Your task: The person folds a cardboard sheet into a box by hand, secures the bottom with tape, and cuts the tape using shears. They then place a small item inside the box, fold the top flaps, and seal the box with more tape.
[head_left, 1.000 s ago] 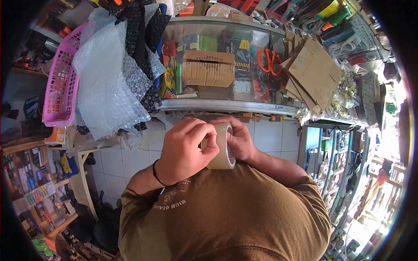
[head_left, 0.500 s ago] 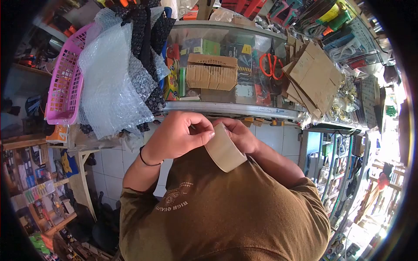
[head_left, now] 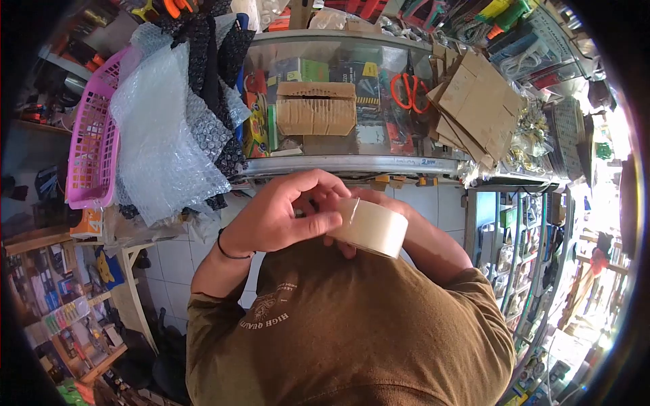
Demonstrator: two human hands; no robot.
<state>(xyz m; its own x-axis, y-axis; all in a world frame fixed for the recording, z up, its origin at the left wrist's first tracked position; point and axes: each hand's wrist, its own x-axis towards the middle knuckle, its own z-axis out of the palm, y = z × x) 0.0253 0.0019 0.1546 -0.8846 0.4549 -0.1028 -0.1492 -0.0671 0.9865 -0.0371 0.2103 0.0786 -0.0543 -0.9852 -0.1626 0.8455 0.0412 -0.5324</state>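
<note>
A wide roll of pale packing tape is held in front of my chest, its outer face turned up. My right hand grips it from behind, with most of its fingers hidden by the roll. My left hand, with a dark band at the wrist, has thumb and fingers curled against the roll's left edge. A short raised crease, seemingly the tape's loose end, shows beside these fingertips. Beyond the hands, a small cardboard box sits on the glass counter.
Orange-handled scissors and flat cardboard pieces lie on the counter's right side. Bubble wrap drapes beside a pink basket at left. Shelves of goods stand at the right.
The tape roll has turned from a slant to nearly level and shifted slightly right. My left fingers have moved along its edge. The view has shifted a little.
</note>
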